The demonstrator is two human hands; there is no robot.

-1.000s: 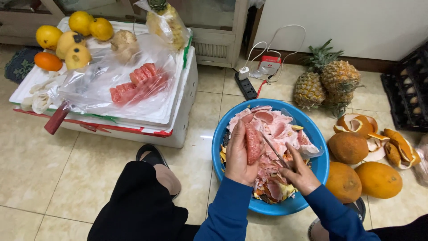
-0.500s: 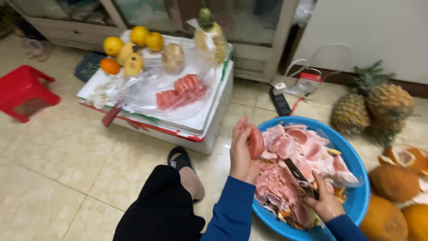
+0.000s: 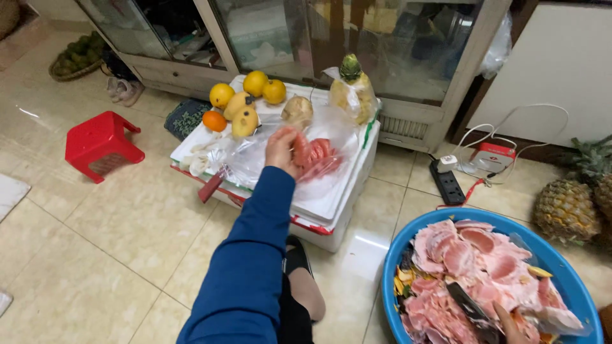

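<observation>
The left hand (image 3: 281, 150) reaches out in a blue sleeve over a white foam box (image 3: 331, 204) and grips a peeled pink fruit segment (image 3: 301, 150) between thumb and fingers, holding it just above a clear plastic bag (image 3: 268, 159) spread on the box lid. Just past the fingertips, more pink segments (image 3: 322, 156) lie together inside the bag, close to the one being held. Beyond the hand, on the far part of the lid, sit several yellow fruits (image 3: 245, 102), a small orange one (image 3: 215, 121), a pale peeled fruit (image 3: 297, 111) and a peeled pineapple in a bag (image 3: 352, 92). To the left of the hand, a knife with a dark red handle (image 3: 211, 185) rests at the box edge, and farther left a red plastic stool (image 3: 102, 143) stands on the tiled floor.

The right hand (image 3: 510, 326) shows only at the bottom edge, well apart from the left, inside a blue basin (image 3: 574, 274) heaped with pink peel scraps (image 3: 475, 267). It is closed on a knife (image 3: 468, 306) whose dark blade lies across the scraps. A whole pineapple (image 3: 564, 207) stands beyond the basin, and a white power strip (image 3: 448, 181) lies on the floor between box and basin.
</observation>
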